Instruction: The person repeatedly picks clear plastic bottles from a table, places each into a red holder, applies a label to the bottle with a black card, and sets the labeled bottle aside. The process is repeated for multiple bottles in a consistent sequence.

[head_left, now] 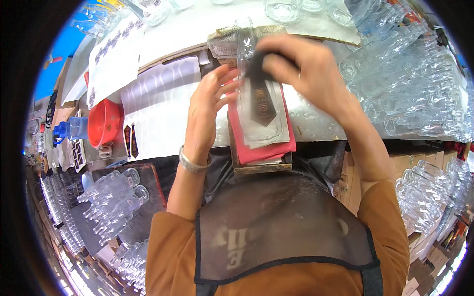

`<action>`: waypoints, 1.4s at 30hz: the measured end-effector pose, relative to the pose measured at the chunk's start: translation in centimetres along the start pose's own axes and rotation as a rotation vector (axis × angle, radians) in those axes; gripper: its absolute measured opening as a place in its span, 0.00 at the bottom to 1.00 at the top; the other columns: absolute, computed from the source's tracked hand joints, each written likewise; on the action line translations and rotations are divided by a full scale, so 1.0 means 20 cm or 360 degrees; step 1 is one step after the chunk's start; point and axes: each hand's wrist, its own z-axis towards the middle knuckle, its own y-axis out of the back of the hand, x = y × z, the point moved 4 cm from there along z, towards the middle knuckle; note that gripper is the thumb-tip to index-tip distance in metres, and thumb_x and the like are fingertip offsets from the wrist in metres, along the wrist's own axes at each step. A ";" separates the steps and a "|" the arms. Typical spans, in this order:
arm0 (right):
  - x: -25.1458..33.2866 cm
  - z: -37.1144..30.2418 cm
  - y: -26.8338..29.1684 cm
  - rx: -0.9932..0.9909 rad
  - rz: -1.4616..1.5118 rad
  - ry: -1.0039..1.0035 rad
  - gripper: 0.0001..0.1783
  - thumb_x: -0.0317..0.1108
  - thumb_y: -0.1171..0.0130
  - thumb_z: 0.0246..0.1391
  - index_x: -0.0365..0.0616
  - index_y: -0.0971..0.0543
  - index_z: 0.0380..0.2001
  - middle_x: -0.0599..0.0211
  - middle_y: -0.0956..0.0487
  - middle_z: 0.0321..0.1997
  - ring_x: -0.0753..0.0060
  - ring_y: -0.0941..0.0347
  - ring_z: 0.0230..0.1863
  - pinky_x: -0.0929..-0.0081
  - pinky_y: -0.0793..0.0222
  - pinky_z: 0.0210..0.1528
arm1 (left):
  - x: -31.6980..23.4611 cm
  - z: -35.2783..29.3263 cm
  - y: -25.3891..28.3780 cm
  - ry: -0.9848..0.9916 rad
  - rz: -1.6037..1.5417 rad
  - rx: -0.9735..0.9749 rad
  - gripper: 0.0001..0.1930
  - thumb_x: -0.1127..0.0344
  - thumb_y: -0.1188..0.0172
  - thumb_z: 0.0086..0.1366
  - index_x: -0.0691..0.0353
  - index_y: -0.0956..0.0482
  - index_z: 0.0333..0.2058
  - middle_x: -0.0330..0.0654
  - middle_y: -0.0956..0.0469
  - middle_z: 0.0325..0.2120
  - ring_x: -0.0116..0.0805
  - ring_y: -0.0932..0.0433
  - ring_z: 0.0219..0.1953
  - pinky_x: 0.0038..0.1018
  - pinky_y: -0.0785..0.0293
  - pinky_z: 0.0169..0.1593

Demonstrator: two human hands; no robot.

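Note:
A clear glass bottle (245,42) lies in front of me, its neck end away from me. A dark, tie-shaped decal (264,106) with orange marks shows at its body. Under it is a red cloth (291,147) on a narrow wooden stand (263,168). My right hand (301,64) grips a blurred black pad (257,65), which covers part of the bottle and the decal's upper end. To the left of the bottle, my left hand (211,96) is open with fingers apart. Its fingertips reach the bottle's side; whether they touch it I cannot tell.
Many clear glass bottles (410,84) are packed on the right of the table. A folded grey cloth (224,43) lies beyond the stand. On the left are decal sheets (160,86), a red bowl (104,123) and a blue-capped plastic bottle (74,130). More glass bottles (116,197) stand lower left.

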 end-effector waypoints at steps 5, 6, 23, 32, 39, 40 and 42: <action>-0.13 -0.01 0.05 -0.0520 0.0410 -0.0353 0.13 0.32 0.45 0.64 0.41 0.20 0.49 0.67 0.18 0.42 0.76 0.22 0.41 0.78 0.26 0.45 | -0.04 0.18 -0.11 0.0144 0.0611 -0.0101 0.39 0.34 0.52 0.69 0.75 0.21 0.41 0.55 0.20 0.36 0.40 0.22 0.37 0.34 0.26 0.44; -0.15 -0.04 0.03 -0.0545 0.0642 -0.0355 0.13 0.33 0.46 0.65 0.41 0.20 0.50 0.69 0.19 0.43 0.77 0.23 0.42 0.79 0.27 0.45 | -0.02 0.23 -0.10 0.0105 0.0797 -0.0059 0.39 0.33 0.52 0.69 0.75 0.21 0.38 0.55 0.20 0.32 0.39 0.23 0.35 0.34 0.27 0.42; -0.02 -0.14 -0.12 0.0174 -0.0368 -0.0114 0.32 0.24 0.47 0.58 0.55 0.31 0.66 0.60 0.18 0.39 0.52 0.20 0.35 0.63 0.23 0.36 | 0.11 0.23 -0.15 -0.0209 0.0330 -0.0015 0.27 0.44 0.58 0.77 0.65 0.22 0.42 0.41 0.18 0.32 0.27 0.19 0.34 0.21 0.23 0.38; -0.06 -0.16 -0.13 0.0225 -0.0263 -0.0132 0.35 0.22 0.47 0.57 0.55 0.33 0.68 0.61 0.17 0.40 0.53 0.20 0.36 0.63 0.24 0.36 | 0.13 0.22 -0.15 -0.0103 0.0190 0.0027 0.27 0.44 0.59 0.77 0.64 0.21 0.40 0.39 0.19 0.31 0.26 0.21 0.31 0.20 0.24 0.36; -0.03 -0.21 -0.11 0.0271 -0.0349 -0.0165 0.36 0.21 0.46 0.56 0.56 0.34 0.69 0.59 0.17 0.42 0.54 0.20 0.37 0.64 0.24 0.37 | 0.17 0.21 -0.14 -0.0007 0.0046 0.0077 0.30 0.42 0.57 0.76 0.68 0.23 0.49 0.46 0.18 0.42 0.30 0.18 0.40 0.24 0.22 0.43; -0.03 -0.21 -0.12 0.0312 -0.0395 -0.0155 0.36 0.21 0.46 0.56 0.56 0.34 0.69 0.59 0.17 0.42 0.54 0.20 0.36 0.64 0.24 0.37 | 0.17 0.21 -0.14 -0.0025 0.0074 0.0088 0.31 0.42 0.57 0.76 0.69 0.23 0.49 0.47 0.18 0.43 0.30 0.18 0.40 0.25 0.22 0.44; -0.04 -0.22 -0.12 0.0310 -0.0370 -0.0169 0.37 0.21 0.46 0.56 0.57 0.34 0.69 0.59 0.17 0.42 0.53 0.20 0.36 0.63 0.24 0.37 | 0.17 0.21 -0.15 -0.0035 0.0106 0.0081 0.31 0.41 0.57 0.75 0.69 0.23 0.50 0.48 0.18 0.45 0.30 0.18 0.41 0.25 0.22 0.45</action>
